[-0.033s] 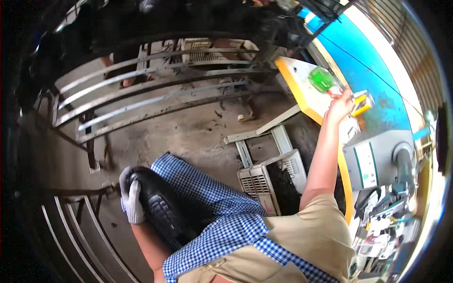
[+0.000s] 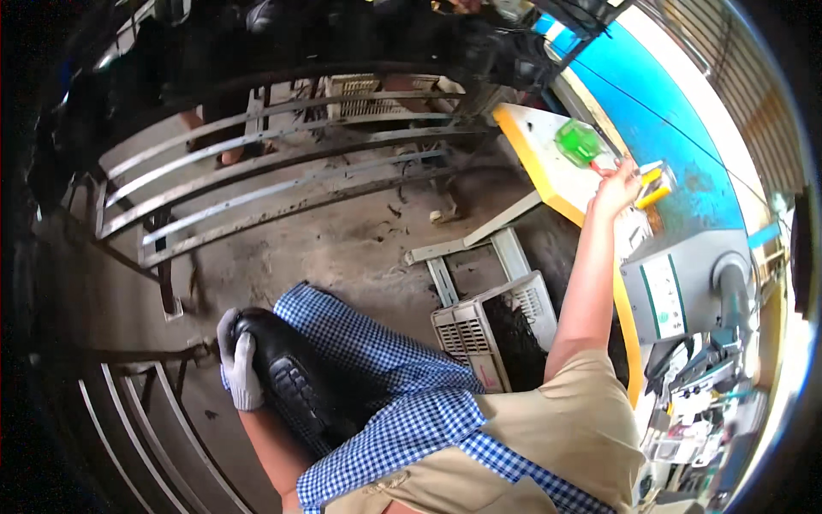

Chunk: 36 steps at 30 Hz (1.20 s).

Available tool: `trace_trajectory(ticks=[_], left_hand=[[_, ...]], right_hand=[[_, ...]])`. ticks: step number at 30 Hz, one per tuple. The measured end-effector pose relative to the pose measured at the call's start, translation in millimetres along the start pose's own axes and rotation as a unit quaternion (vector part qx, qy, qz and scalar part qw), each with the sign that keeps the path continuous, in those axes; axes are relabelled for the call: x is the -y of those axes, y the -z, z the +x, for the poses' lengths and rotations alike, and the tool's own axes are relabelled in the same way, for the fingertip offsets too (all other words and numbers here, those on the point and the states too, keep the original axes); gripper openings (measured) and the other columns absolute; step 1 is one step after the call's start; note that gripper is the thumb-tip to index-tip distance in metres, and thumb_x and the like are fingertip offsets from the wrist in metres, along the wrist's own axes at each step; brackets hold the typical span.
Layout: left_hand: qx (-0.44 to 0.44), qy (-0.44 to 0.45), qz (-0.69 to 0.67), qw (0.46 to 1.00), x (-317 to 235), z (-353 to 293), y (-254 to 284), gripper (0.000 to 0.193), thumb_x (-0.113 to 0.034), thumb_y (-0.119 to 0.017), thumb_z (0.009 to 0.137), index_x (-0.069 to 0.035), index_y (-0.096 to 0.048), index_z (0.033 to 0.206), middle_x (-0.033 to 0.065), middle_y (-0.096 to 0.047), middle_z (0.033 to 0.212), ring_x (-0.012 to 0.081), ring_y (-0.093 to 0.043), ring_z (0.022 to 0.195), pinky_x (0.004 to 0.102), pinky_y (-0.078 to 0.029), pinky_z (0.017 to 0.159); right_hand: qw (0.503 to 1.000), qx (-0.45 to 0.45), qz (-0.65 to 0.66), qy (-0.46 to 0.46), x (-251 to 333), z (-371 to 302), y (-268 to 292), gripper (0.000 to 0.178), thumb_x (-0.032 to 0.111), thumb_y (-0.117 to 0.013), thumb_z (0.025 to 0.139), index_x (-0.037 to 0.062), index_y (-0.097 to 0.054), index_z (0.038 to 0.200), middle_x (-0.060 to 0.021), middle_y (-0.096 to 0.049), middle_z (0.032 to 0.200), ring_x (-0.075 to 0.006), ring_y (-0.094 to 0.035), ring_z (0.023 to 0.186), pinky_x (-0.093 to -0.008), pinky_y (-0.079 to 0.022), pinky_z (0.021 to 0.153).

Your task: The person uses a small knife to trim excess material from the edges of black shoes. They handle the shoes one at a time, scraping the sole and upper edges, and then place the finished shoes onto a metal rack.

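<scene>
Gloved left hand (image 2: 244,367) has a black shoe (image 2: 287,367) gripped, right hand (image 2: 613,190)'s near a green jar (image 2: 577,143), can't tell its grip tbh

The gloved left hand (image 2: 241,364) is curled in a grip, its thumb (image 2: 245,344) set apart just right of the fingers (image 2: 226,332) — the forearm (image 2: 272,445) slants down below them. The right arm (image 2: 586,287) stretches outward, the bare right hand (image 2: 616,190) leading, its fingers apparently bent beyond the wrist (image 2: 603,216) — too small to judge their closure.
</scene>
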<state>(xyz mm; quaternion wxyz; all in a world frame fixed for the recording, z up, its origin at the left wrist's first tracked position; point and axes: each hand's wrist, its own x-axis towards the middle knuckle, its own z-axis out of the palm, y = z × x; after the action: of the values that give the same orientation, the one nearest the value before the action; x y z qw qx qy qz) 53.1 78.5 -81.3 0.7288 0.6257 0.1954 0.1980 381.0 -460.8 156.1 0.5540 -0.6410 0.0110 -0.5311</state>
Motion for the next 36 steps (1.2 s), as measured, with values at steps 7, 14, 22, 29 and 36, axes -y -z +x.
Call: trace_trajectory(ticks=[7, 14, 22, 29, 36], left_hand=[[-0.028, 0.0, -0.025, 0.999, -8.2, -6.1, -4.8, 0.047, -0.015, -0.058, 0.091, -0.003, -0.051, 0.136, 0.0086, -0.055, 0.13, 0.0206, -0.051, 0.118, 0.0329, -0.038, 0.105], [-0.019, 0.006, -0.029, 0.999, -6.5, -6.5, -1.0, 0.047, -0.015, -0.057, 0.091, -0.003, -0.051, 0.136, 0.0086, -0.055, 0.131, 0.0204, -0.051, 0.118, 0.0322, -0.039, 0.104], [-0.028, 0.021, -0.058, 0.998, -15.0, -7.8, -9.1, 0.046, -0.014, -0.058, 0.091, -0.005, -0.052, 0.136, 0.0082, -0.056, 0.13, 0.0198, -0.051, 0.118, 0.0322, -0.04, 0.104], [-0.022, 0.008, 0.006, 1.0, -20.8, -8.0, -2.8, 0.042, -0.011, -0.059, 0.091, -0.004, -0.054, 0.133, 0.0076, -0.058, 0.128, 0.0195, -0.053, 0.117, 0.0321, -0.04, 0.104], [0.015, 0.033, -0.031, 0.999, -20.9, -1.5, -8.1, 0.044, -0.018, -0.07, 0.087, -0.004, -0.058, 0.128, 0.0074, -0.062, 0.12, 0.0188, -0.055, 0.114, 0.0329, -0.041, 0.104]], right_hand=[[0.89, 0.045, -0.452, 0.045, -25.7, 57.1, 1.5, 0.043, 0.041, -0.052, 0.094, 0.0023, -0.063, 0.109, -0.0271, -0.065, 0.111, -0.0455, -0.066, 0.093, -0.0487, -0.052, 0.084], [0.949, 0.084, -0.259, -0.16, -100.3, 99.8, 9.7, 0.029, 0.024, -0.058, 0.092, 0.001, -0.061, 0.11, -0.0187, -0.068, 0.1, -0.0277, -0.068, 0.07, -0.0377, -0.054, 0.056], [0.94, 0.002, 0.11, -0.324, -77.4, 102.3, 33.6, 0.01, 0.013, -0.058, 0.095, 0.0042, -0.057, 0.099, -0.0032, -0.055, 0.08, -0.01, -0.047, 0.056, -0.0215, -0.032, 0.037], [0.782, 0.281, 0.346, -0.437, 26.0, -65.3, -46.8, 0.014, 0.022, -0.055, 0.101, 0.0083, -0.058, 0.105, -0.0001, -0.055, 0.086, -0.0068, -0.039, 0.052, -0.0177, -0.03, 0.038], [0.546, 0.475, 0.294, -0.624, 65.0, -298.6, -115.6, 0.018, 0.023, -0.06, 0.099, 0.0063, -0.063, 0.104, -0.0019, -0.057, 0.084, -0.0049, -0.042, 0.056, -0.0161, -0.029, 0.04]])
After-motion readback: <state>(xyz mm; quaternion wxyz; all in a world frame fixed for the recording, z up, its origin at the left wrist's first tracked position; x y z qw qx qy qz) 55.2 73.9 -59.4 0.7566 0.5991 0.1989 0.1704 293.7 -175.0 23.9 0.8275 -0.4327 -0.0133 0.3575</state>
